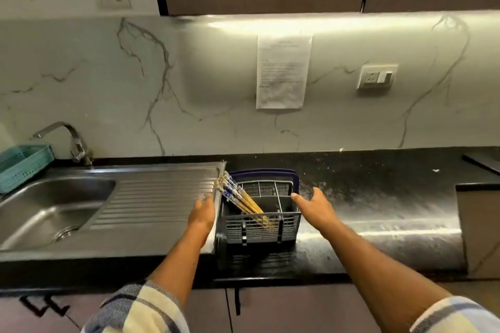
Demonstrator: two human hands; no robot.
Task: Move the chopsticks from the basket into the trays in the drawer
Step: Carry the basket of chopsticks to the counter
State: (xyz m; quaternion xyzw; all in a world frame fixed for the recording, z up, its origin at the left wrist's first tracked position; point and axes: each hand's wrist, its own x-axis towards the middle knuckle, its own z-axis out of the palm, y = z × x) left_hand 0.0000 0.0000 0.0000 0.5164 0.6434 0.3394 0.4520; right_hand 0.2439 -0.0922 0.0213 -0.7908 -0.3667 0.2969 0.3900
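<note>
The chopsticks (240,197) stand bundled in the left compartment of the grey cutlery basket (259,227), leaning to the left so that their blue-patterned upper ends stick out over the basket's left rim toward the sink's draining board (157,197). The basket sits on the dark countertop (378,197), just beside the right edge of the steel sink unit, with a dark blue handle arching behind it.

The person's left hand (203,211) hovers just left of the basket, close below the chopsticks' upper ends; its fingers are extended and loosely spread, and no grip on anything shows. Whether the fingertips touch the chopsticks cannot be told. The right hand (313,207) is at the basket's right side, fingers straight and relaxed, the thumb reaching toward the rim at the right corner; it holds nothing.

Farther left lie the sink bowl (54,208), a tap (73,140) and a teal plastic basket (21,165). A printed sheet (282,71) and a socket (377,77) hang on the marble backsplash.
</note>
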